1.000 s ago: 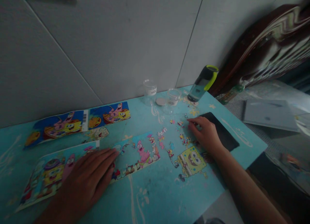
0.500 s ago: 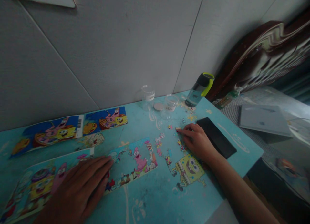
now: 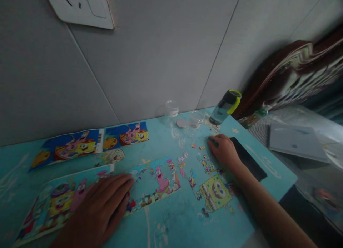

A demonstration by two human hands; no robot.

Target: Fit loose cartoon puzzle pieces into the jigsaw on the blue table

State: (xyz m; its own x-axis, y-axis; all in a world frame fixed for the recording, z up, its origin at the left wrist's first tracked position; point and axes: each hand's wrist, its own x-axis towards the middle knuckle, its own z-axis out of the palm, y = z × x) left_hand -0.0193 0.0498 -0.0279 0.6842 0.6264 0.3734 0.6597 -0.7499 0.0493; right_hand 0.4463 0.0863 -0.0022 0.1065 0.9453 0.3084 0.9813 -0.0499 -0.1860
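Note:
My left hand (image 3: 107,201) lies flat with its fingers stretched out, over the right end of a printed cartoon picture sheet (image 3: 59,205). Its fingertips rest at the left edge of a partly assembled jigsaw puzzle (image 3: 162,180), which has a pink starfish figure and a bare gap in its middle. Out to the right, my right hand (image 3: 225,149) has thumb and index finger curled together at a small bluish puzzle piece, mostly covered by the fingertips. Two loose yellow-pink puzzle pieces (image 3: 202,147) lie just left of it. More loose puzzle pieces (image 3: 206,164) are below that hand.
Two clear plastic cups (image 3: 172,114) and a round lid (image 3: 181,123) stand near the wall, beside a water bottle (image 3: 225,108). A black flat object (image 3: 249,162) lies under my right forearm. Blue picture strips (image 3: 77,146) lie at the back left; a laptop (image 3: 297,142) is beyond the table.
My right hand has moved off a yellow-pink piece, which stays on the table, to a bluish piece slightly farther back. My left hand stays put. The view has shifted up and left.

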